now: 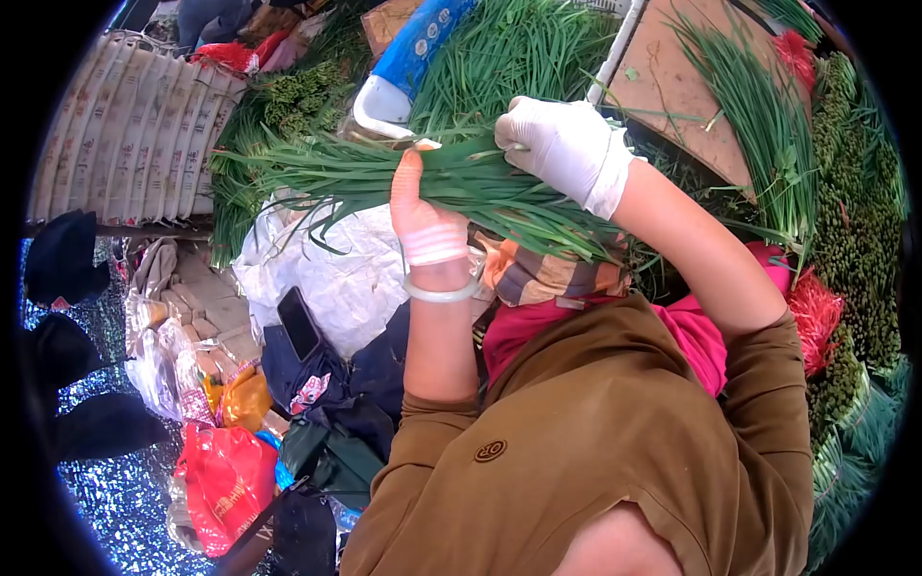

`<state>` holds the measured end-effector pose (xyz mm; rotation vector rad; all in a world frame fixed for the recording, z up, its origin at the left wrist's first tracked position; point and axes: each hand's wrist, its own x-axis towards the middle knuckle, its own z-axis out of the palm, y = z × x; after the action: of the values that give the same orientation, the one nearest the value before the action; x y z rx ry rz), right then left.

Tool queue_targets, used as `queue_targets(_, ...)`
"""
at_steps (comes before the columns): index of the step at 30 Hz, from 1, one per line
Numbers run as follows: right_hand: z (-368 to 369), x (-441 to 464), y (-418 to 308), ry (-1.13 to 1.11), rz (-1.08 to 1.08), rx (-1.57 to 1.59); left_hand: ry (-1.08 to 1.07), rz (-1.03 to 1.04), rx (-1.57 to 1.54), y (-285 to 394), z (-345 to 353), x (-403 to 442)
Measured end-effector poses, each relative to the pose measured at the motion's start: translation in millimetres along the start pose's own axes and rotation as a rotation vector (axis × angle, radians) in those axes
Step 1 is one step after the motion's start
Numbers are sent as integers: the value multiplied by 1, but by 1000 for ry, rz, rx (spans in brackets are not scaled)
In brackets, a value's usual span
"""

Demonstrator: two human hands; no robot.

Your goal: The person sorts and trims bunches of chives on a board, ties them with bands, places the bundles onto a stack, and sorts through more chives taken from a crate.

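Observation:
A bunch of long green leaf stalks (336,171) lies crosswise in front of my body. My left hand (423,206), in a thin glove with a bangle below the wrist, is wrapped round the bunch from below, thumb up over the stalks. My right hand (557,144), in a white glove, is closed at the upper right of the bunch, fingers curled against the stalks; its fingertips are partly hidden. Just behind, a blue and white crate (408,62) holds many loose green stalks (519,58).
A brown board (672,86) carries more stalks (759,125) at the upper right. Red string (814,317) hangs at the right beside stacked green bundles (855,221). White plastic sheeting (317,269), a phone (299,324) and a red bag (226,480) lie at the left.

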<state>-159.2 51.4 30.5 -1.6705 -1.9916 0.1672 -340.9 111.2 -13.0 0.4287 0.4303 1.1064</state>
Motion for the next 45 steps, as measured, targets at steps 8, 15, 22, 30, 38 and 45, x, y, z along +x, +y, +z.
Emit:
queue_targets(8, -58, -1, 1, -212, 522, 818, 91, 32, -53, 0, -5, 12)
queue_targets(15, -44, -19, -1, 57, 10, 130, -1, -40, -43, 2, -2, 11)
queue_targets(22, -29, -17, 1, -103, 132, 228, 33, 17, 8, -2, 2, 9)
queue_targets(30, -187, -141, 25, 867, 495, 603, 309, -90, -120, -9, -60, 32)
queue_targets(38, -206, -200, 29, 175, 976, 464, 273, -55, -135, -10, -92, 42)
queue_targets(45, -68, -193, 88, -99, 986, 723, 251, -52, -97, -3, -88, 38)
